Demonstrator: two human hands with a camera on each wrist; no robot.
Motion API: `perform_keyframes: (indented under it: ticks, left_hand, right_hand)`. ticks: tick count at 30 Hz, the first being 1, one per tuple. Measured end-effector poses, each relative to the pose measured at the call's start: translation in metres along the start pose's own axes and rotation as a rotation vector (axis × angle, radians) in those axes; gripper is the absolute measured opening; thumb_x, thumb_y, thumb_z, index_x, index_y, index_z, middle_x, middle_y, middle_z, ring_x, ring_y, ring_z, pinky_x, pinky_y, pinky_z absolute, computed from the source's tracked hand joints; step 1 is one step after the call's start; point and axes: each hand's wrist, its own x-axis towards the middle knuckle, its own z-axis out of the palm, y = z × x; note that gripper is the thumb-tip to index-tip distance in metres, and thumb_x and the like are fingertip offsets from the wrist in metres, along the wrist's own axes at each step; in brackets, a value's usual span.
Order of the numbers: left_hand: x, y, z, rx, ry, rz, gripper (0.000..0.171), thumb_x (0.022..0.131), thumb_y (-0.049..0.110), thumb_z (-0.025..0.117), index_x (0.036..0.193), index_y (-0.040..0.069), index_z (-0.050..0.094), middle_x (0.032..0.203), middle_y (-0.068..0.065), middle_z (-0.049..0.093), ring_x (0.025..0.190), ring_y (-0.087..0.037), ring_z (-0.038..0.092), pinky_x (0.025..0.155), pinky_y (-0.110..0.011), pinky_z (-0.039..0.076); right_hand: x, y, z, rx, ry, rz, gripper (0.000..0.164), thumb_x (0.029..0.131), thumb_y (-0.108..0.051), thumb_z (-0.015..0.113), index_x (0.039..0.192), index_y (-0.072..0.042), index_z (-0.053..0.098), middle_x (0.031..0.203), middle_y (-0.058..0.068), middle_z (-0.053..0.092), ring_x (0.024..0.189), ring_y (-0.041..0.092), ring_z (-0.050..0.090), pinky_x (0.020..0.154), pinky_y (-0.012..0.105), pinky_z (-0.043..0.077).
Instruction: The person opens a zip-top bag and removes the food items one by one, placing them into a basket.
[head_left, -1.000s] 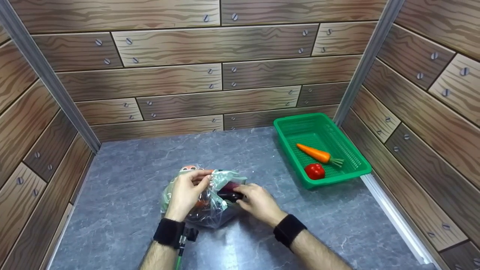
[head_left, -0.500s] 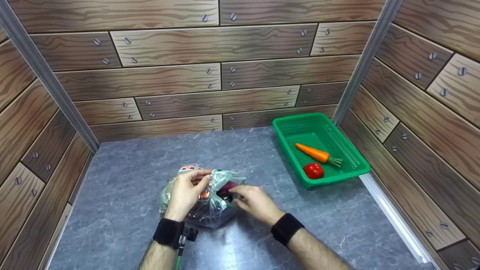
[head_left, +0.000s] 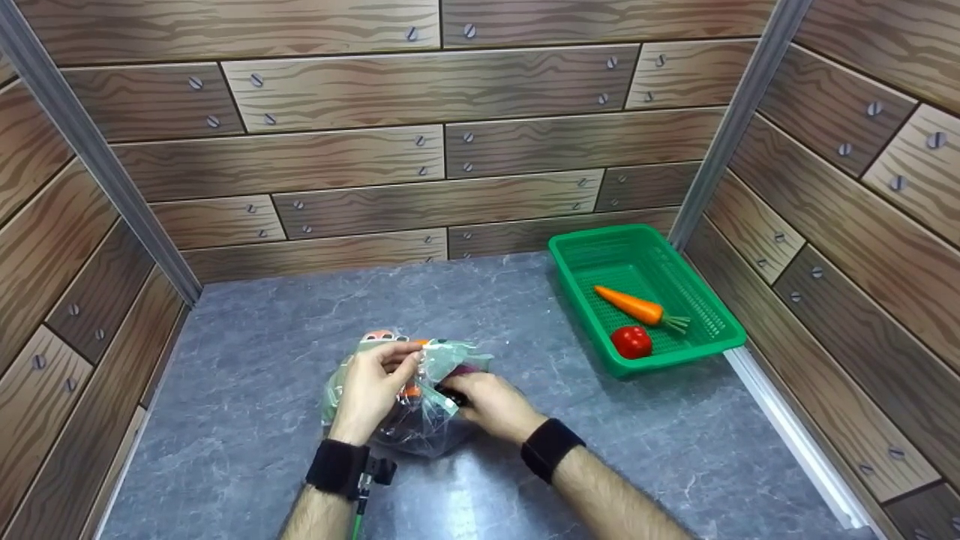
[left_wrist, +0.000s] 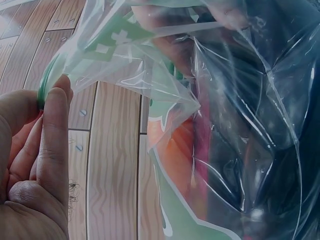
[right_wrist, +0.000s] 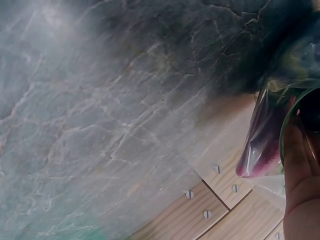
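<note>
One grey table (head_left: 247, 360) bears one green basket (head_left: 577, 251) at its right rear, holding one carrot (head_left: 628, 304) and one tomato (head_left: 631, 341). At the front lies one plastic bag (head_left: 420, 427): left hand (head_left: 369, 390) pinches its rim, right hand (head_left: 484, 401) grips something dark at its mouth.

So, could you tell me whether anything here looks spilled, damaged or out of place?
Nothing stands out. The carrot and tomato lie inside the green basket, which sits flat at the table's right edge. The left hand pinches the plastic bag by its rim while the right hand reaches into its mouth; nothing has spilled.
</note>
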Motion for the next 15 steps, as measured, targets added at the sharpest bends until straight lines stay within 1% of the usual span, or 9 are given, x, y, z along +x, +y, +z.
perform_keyframes:
  ticks: [4,8,11,15]
  left_hand:
    - [0.0,0.001,0.0,-0.005,-0.001,-0.004,0.021,0.11,0.013,0.083,0.126,0.002,0.089,0.117,-0.013,0.091,0.097,-0.015,0.084,0.079,-0.015,0.062]
    - [-0.001,0.003,-0.001,0.004,-0.001,-0.011,0.021,0.11,0.014,0.084,0.127,0.004,0.089,0.116,-0.012,0.091,0.095,-0.011,0.083,0.077,-0.016,0.062]
    - [-0.002,0.004,-0.001,0.009,0.002,-0.013,0.02,0.109,0.015,0.084,0.126,0.006,0.089,0.115,-0.011,0.091,0.094,-0.012,0.083,0.077,-0.016,0.062]
    - [-0.002,0.004,-0.001,0.006,0.0,-0.013,0.02,0.109,0.015,0.084,0.126,0.004,0.089,0.115,-0.013,0.091,0.095,-0.014,0.084,0.077,-0.016,0.063]
  right_hand:
    - [0.0,-0.001,-0.001,-0.036,0.006,-0.025,0.048,0.101,-0.015,0.091,0.147,-0.012,0.079,0.142,0.009,0.085,0.131,0.03,0.082,0.117,0.046,0.067]
    - [-0.005,0.0,-0.004,-0.046,0.02,-0.049,0.047,0.1,-0.012,0.091,0.145,-0.01,0.079,0.14,0.01,0.085,0.129,0.03,0.082,0.117,0.046,0.067]
    - [-0.011,0.002,-0.009,-0.049,0.033,-0.06,0.047,0.1,-0.008,0.09,0.146,-0.01,0.079,0.141,0.01,0.085,0.129,0.031,0.082,0.117,0.048,0.067]
    - [-0.02,0.005,-0.017,-0.062,0.053,-0.068,0.048,0.1,-0.009,0.09,0.147,-0.008,0.078,0.144,0.01,0.085,0.13,0.033,0.082,0.116,0.051,0.068]
